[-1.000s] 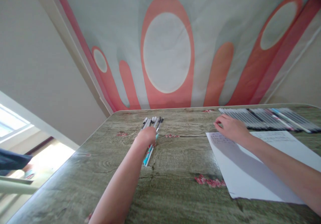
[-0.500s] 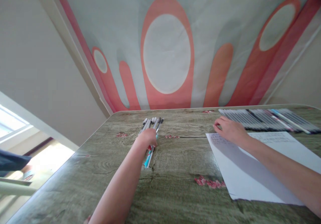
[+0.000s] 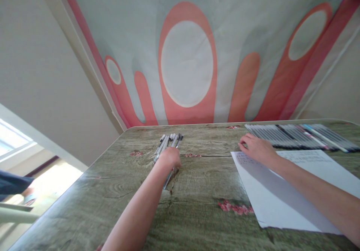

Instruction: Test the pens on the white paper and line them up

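Note:
My left hand (image 3: 170, 158) is curled down over a small bunch of pens (image 3: 166, 145) on the table, fingertips pointing away from view. Capped grey and black pen ends stick out beyond the knuckles. Below the palm, the end of a turquoise pen (image 3: 167, 181) shows. Whatever the left fingers grip is hidden under the hand. My right hand (image 3: 258, 147) hovers or rests at the top left of a white sheet of paper (image 3: 289, 202) with rows of handwriting. Its thumb and forefinger curl together in a loose ring, with nothing visible in them.
Beyond the paper, a long row of pens (image 3: 323, 136) lies side by side, mostly clear with dark tips, a few coloured. The wood-grain table (image 3: 202, 191) has printed pink flowers. Its far edge meets a patterned wall covering (image 3: 188, 114).
My left hand has shifted slightly right and toward me over the bunch, covering more of the turquoise pen. The right hand stays in place. The view has tilted slightly.

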The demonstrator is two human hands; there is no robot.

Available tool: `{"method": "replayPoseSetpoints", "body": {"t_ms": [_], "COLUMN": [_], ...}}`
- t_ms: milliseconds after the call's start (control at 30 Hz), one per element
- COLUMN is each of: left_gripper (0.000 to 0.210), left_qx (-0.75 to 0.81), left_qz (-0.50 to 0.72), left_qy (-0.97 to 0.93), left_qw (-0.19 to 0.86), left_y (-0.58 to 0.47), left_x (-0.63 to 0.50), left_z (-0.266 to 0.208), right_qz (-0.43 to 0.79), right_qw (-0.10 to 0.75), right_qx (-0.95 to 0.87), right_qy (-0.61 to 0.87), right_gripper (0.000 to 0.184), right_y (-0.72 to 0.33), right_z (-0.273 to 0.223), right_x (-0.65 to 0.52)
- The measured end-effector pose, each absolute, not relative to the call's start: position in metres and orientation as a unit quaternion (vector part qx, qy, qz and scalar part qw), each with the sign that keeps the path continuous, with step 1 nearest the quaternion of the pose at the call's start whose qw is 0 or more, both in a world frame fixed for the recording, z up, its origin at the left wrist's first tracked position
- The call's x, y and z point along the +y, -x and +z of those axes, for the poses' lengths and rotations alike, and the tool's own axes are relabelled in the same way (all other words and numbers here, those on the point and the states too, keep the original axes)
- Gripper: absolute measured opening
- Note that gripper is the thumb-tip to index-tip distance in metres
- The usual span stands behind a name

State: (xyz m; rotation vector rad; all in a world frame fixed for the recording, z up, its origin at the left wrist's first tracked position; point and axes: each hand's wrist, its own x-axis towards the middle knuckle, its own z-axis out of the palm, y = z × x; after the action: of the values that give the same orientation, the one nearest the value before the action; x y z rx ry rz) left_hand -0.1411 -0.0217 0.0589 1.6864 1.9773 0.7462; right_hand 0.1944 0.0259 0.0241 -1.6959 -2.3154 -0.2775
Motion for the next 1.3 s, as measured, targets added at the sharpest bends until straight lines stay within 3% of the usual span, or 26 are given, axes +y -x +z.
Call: {"method": "replayPoseSetpoints", "body": {"t_ms": [100, 200, 733, 967, 1133, 1300], "left_gripper": [0.017, 0.015, 0.028, 0.029, 0.035, 0.036], "left_qx": [0.728, 0.715, 0.703, 0.638, 0.641, 0.647], "left_qz": [0.067, -0.020, -0.092, -0.027, -0.089, -0.125], "left_qy": [-0.671, -0.692, -0.701, -0.766, -0.754, -0.738], "left_qw": [0.127, 0.095, 0.075, 0.071, 0.110, 0.144], "left_y": [0.125, 0.109, 0.061, 0.106, 0.138, 0.125], "left_x": [-0.028, -0.035, -0.046, -0.044, -0.038, -0.035], "left_z": [0.070, 0.074, 0.079, 0.107, 0.116, 0.108], "right_qz": [-0.096, -0.097, -0.099, -0.059, 0.026, 0.046], "right_qw": [0.125, 0.122, 0.138, 0.164, 0.184, 0.182], "right_qx": [-0.795, -0.796, -0.809, -0.823, -0.881, -0.954], "right_qy": [0.586, 0.585, 0.563, 0.541, 0.436, 0.235], "right_gripper": [0.024, 0.024, 0.024, 0.022, 0.016, 0.028], "right_y": [-0.193, -0.192, -0.191, -0.185, -0.154, -0.090], "right_z": [0.024, 0.023, 0.020, 0.026, 0.041, 0.047], "right_x": [0.025, 0.025, 0.022, 0.018, 0.008, -0.004]}}
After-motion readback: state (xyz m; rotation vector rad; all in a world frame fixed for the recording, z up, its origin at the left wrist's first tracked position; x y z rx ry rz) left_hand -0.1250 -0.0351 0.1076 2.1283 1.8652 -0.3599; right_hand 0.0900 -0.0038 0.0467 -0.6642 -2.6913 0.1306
